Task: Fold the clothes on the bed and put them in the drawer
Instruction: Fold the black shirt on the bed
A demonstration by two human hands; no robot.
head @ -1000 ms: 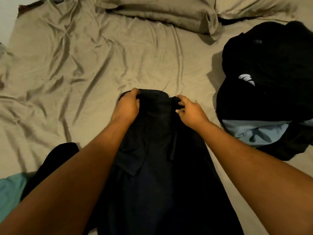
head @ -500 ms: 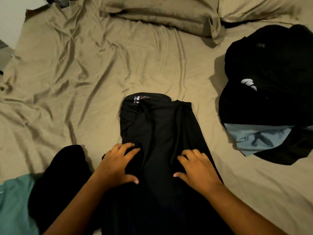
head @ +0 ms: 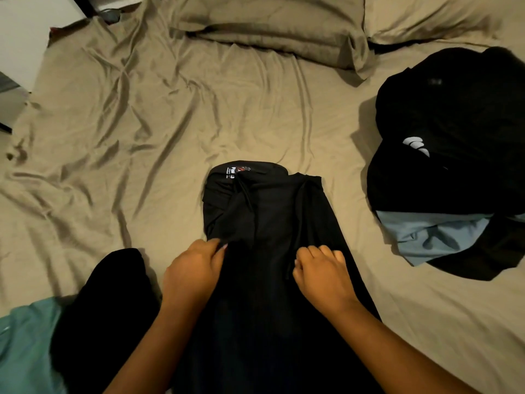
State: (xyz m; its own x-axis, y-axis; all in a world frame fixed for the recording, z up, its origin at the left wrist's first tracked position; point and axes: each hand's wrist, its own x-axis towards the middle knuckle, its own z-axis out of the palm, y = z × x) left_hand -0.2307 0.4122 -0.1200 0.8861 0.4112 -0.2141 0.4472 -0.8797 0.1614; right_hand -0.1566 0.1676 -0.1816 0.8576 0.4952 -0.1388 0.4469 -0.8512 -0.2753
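Observation:
A black garment [head: 264, 211] lies lengthwise on the tan bed sheet [head: 136, 132], its collar end with a white label pointing away from me. My left hand [head: 193, 268] has its fingers curled into the cloth at the garment's left edge. My right hand [head: 321, 271] pinches a fold of the same cloth near the middle right. A pile of black clothes [head: 449, 137] with a light blue piece [head: 426, 234] under it sits at the right. No drawer is in view.
Another black garment [head: 105, 308] and a teal one [head: 25, 342] lie at the near left. Two tan pillows [head: 270, 27] line the head of the bed. The bed's left edge borders a white wall [head: 22, 32].
Both hands slid back from the collar to the garment's middle, lay flat there, and have now curled their fingers into the cloth.

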